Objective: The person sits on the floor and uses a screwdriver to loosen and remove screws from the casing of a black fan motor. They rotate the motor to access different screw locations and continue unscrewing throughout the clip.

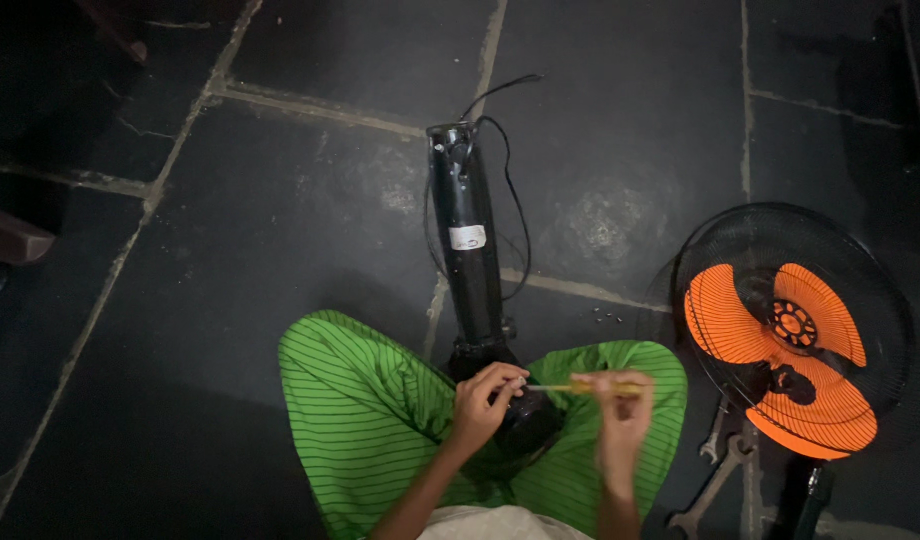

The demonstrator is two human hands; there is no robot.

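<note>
Fingers of the left hand pinch the tip of a yellow screwdriver whose handle the right hand grips closed, above the black fan pole lying between green-trousered knees on the stone floor.

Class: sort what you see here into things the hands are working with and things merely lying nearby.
In use:
left hand
right hand
screwdriver
black pole

Lying about:
fan
spanners
small screws
</note>
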